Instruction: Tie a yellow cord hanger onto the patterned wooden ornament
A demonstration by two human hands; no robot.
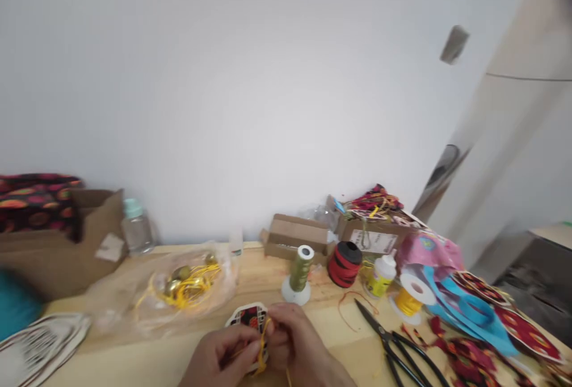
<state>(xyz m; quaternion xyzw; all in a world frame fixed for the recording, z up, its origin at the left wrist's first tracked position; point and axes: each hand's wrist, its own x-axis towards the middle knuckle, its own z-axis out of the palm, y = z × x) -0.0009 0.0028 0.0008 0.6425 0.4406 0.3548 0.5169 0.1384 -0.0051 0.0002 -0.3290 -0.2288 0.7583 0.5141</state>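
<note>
At the near middle of the table my left hand (226, 354) and my right hand (297, 345) meet with fingers pinched. Between them runs a yellow cord (262, 348), which both hands seem to grip. Just behind the fingers is a small flat patterned piece (250, 315) in dark red and black with a pale edge. My hands cover its lower part, so I cannot tell how the cord joins it. A spool of olive-green thread (301, 271) stands on a white base a little beyond my right hand.
Black-handled scissors (388, 339) lie right of my hands, near a yellow ribbon spool (409, 297), a glue bottle (382, 274) and a red-and-black spool (345, 263). Blue ribbon (473, 312) and patterned scraps fill the right. Leftward lie a plastic bag (129, 295) with yellow cord and a cardboard box (80, 256).
</note>
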